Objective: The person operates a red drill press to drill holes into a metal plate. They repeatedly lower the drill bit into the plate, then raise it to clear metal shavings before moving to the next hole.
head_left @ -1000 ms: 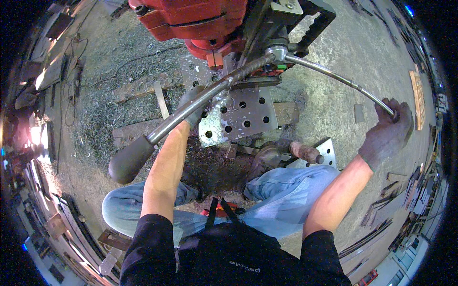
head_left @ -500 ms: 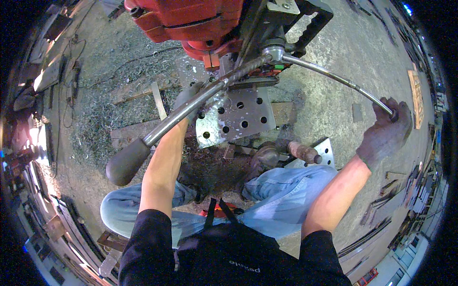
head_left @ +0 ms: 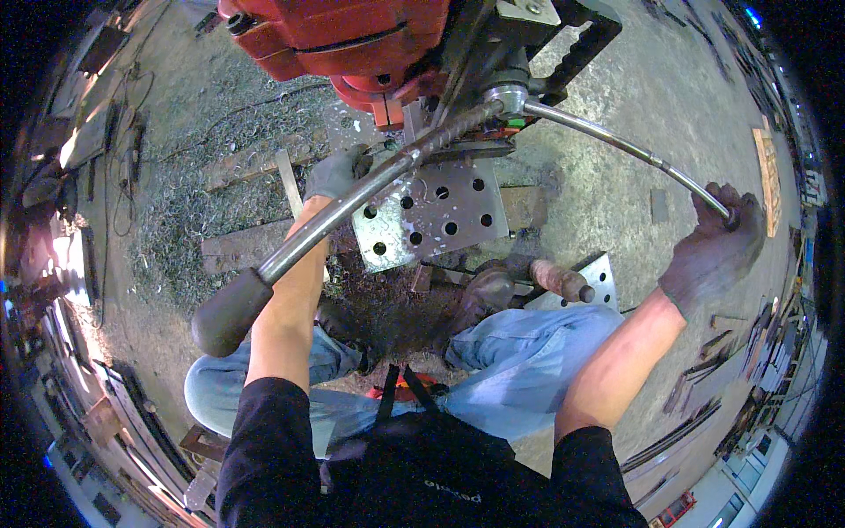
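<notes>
A red drill press (head_left: pixel 352 35) stands at the top over a steel plate (head_left: pixel 431 207) with several round holes. From its hub, long metal feed levers reach out: the left lever (head_left: pixel 343 202) ends in a dark grip (head_left: pixel 231 312), the right lever (head_left: pixel 607 136) in a dark tip. My gloved right hand (head_left: pixel 713 251) is closed round the end of the right lever. Beside the plate's upper left corner, below the drill body, my gloved left hand (head_left: pixel 336 173) has its fingers curled. The left lever crosses in front of that arm, and whatever those fingers hold is hidden.
Metal shavings (head_left: pixel 185 194) cover the floor on the left. Under the plate lie wooden boards (head_left: pixel 238 251). A brown cylindrical object (head_left: pixel 559 280) and another holed plate (head_left: pixel 598 275) lie near my right knee. A wooden piece (head_left: pixel 767 180) rests at far right.
My left hand has moved slightly left and shows more beside the lever. The plate has shifted or turned slightly to the left. The right hand and the levers have hardly moved.
</notes>
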The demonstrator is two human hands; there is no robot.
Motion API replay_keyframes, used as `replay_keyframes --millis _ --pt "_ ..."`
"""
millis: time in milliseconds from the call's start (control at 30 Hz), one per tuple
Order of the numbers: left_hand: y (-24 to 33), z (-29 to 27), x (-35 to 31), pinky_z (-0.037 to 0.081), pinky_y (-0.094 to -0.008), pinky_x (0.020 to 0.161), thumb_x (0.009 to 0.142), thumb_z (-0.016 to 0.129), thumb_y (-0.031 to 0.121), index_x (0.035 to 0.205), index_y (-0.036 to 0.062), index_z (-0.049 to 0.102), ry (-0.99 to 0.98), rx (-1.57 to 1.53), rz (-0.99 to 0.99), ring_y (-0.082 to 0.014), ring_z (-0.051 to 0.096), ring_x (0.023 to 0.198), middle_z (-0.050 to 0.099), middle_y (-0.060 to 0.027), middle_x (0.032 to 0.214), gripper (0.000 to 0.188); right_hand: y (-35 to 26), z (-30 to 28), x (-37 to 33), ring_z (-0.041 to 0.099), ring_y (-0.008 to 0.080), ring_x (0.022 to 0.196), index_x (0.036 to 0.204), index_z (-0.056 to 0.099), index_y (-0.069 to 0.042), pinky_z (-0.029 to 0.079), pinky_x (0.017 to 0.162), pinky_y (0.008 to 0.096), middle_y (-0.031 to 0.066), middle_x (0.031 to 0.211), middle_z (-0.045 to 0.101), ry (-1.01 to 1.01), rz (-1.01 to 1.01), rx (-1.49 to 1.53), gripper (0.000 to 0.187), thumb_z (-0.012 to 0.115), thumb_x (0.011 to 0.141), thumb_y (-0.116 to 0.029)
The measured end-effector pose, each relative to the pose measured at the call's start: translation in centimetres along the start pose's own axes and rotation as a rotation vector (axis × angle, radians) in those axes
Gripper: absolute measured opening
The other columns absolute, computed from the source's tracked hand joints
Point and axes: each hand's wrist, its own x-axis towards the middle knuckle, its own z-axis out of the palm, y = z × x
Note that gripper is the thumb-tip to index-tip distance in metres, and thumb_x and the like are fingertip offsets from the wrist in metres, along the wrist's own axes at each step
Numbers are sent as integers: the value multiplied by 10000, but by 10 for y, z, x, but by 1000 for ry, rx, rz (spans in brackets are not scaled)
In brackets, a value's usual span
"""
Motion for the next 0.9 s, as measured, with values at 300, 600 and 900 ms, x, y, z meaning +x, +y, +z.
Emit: replay_keyframes --millis 300,600,900 --pt "-13 20 -1 494 -375 764 974 498 453 1215 123 611 100 -47 120 -256 620 880 669 -112 1028 424 21 -7 8 668 340 816 1136 497 100 618 696 413 218 965 613 -42 -94 -68 355 495 960 -208" --pt "-15 26 5 502 -332 676 988 492 430 1172 94 627 206 -68 311 -197 629 760 686 -91 925 406 6 0 6 653 332 850 1122 491 102 612 743 433 213 957 601 12 62 195 345 495 964 -205" --pt "-14 -25 -1 501 -493 875 952 480 388 1243 167 604 21 -9 -6 -407 633 1031 664 -227 1092 386 -2 3 -1 648 332 839 1099 498 94 610 728 429 208 928 605 5 1 60 323 499 954 -194"
